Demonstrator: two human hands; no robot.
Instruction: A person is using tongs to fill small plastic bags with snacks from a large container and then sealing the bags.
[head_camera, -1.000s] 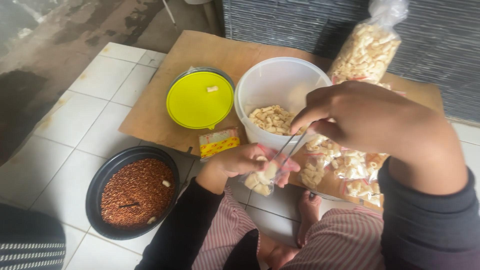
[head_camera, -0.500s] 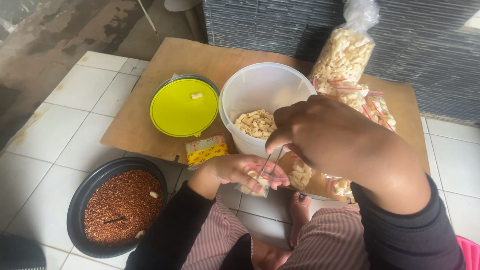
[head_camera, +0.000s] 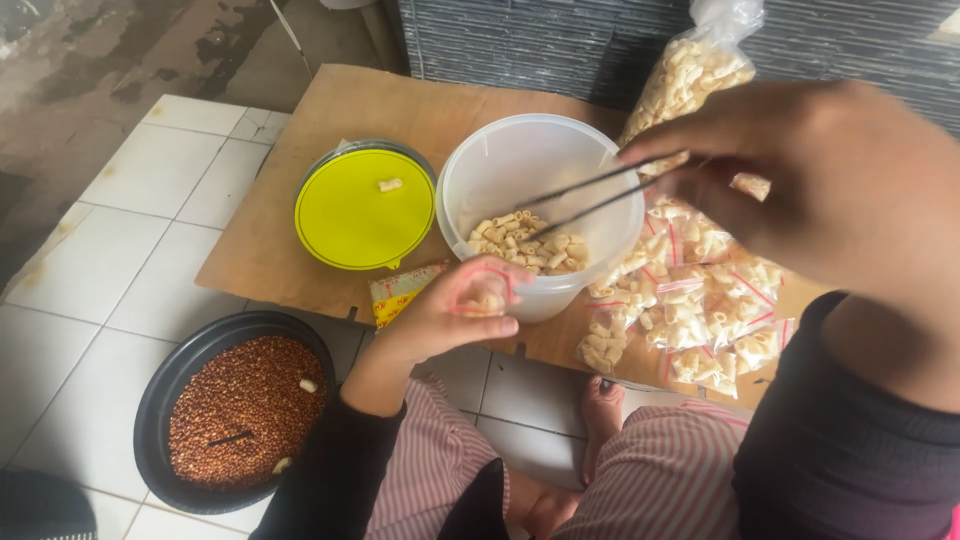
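Head view. Right hand (head_camera: 830, 170) pinches a pair of thin metal tongs (head_camera: 600, 195); fingers are clamped on the handle end, and the tips reach into the white tub (head_camera: 540, 175), over the macaroni (head_camera: 528, 248) that covers the tub floor. The tong arms stand slightly apart; whether a piece sits between the tips cannot be told. Left hand (head_camera: 455, 310) is closed around a small clear pouch (head_camera: 488, 298) with a red seal strip, held just in front of the tub wall, mouth upward; a few pieces show inside.

Progress, as judged: a heap of filled pouches (head_camera: 700, 300) lies on the board (head_camera: 340, 110) right of the tub, so much packing is done. The tub is not empty, and a large bag (head_camera: 690, 75) of macaroni stands behind, so much is left.

Against half a second ago: the tongs then pointed down into the pouch; they have since swung up and across to the tub. The pouch hand has risen slightly. The yellow lid (head_camera: 365, 205) and black dish (head_camera: 240, 410) are unchanged.
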